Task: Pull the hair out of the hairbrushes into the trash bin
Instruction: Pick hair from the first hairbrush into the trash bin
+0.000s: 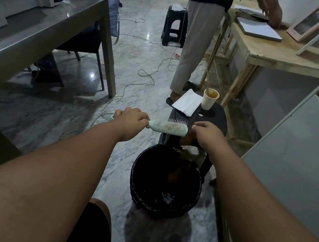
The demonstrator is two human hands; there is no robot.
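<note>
Hairbrush: white round bristled head, mint handle end, held near black-lined trash bin. Left hand grips handle; right hand pinches head tip.

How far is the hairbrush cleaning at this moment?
Done: something brownish, maybe hair, lies in the trash bin. In hand: the left hand grips the hairbrush handle, the right hand holds its tip, near the bin. Left: I cannot tell whether hair remains in the bristles.
</note>
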